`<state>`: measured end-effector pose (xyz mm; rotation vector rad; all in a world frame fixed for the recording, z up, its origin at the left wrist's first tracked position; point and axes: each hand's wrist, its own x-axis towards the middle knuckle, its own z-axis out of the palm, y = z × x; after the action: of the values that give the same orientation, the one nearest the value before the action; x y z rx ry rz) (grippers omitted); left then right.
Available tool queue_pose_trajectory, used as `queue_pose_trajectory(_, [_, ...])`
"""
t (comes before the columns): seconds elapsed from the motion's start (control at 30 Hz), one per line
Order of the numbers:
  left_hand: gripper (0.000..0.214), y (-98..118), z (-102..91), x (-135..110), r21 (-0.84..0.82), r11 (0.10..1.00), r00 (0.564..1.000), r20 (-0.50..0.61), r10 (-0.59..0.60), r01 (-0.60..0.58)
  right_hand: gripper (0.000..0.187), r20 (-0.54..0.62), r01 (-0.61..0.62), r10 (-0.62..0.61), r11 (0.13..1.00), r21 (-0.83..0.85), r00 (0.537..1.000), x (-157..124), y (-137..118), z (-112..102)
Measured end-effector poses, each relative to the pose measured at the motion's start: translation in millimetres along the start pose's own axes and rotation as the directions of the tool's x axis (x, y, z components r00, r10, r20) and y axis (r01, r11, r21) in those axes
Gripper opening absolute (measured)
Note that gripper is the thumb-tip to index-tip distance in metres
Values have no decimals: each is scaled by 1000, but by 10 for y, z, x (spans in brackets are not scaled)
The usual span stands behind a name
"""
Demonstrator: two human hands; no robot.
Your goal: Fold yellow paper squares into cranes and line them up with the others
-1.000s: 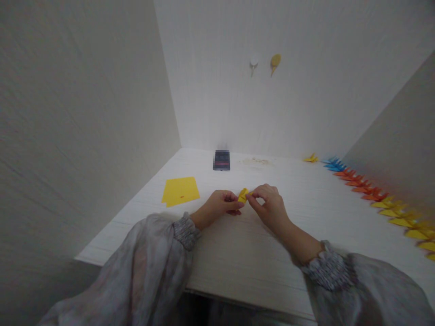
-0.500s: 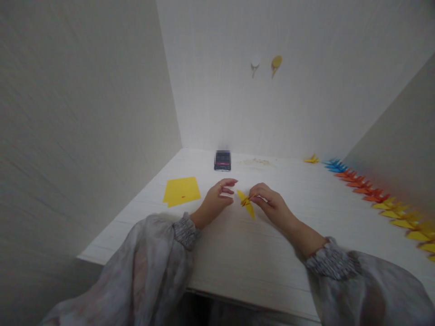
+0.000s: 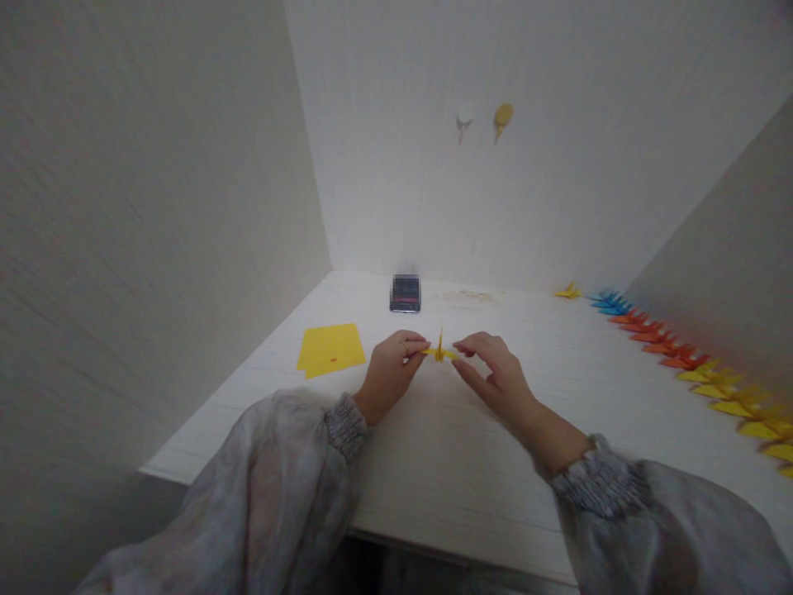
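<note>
A small yellow folded paper figure [image 3: 439, 350] is stretched between my two hands just above the white table [image 3: 434, 463]. My left hand [image 3: 393, 372] pinches its left tip with thumb and fingers closed. My right hand [image 3: 489, 372] pinches the right tip, its other fingers loosely spread. A thin point of the figure sticks up in the middle.
A stack of yellow paper sheets [image 3: 330, 348] lies to the left. A dark phone-like object [image 3: 405, 293] sits near the back wall. A row of blue, orange and yellow folded paper figures [image 3: 681, 355] runs along the right side. Walls close in on three sides.
My left hand let go of the figure, then took hold again. The figure, held by the right hand alone half a second ago, is now pulled out flat between both hands.
</note>
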<state>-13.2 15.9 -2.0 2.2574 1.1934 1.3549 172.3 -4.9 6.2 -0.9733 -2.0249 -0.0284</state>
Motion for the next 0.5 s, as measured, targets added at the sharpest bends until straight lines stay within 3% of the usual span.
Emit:
queue_pose_trajectory(0.1, [17,1,0,-1,38,999,999,-21,37,-36,21,-2,139,-142,967,-213,990,8,-37,14])
queue_pose_trajectory(0.23, [16,2,14,-1,47,996,996,-26,80,-79,11,41,196,-197,892,-406,980,33,-46,24])
queue_pose_trajectory(0.5, [17,10,-7,-3,21,996,993,-81,83,-81,10,64,256,-259,824,-505,964,64,-71,-28])
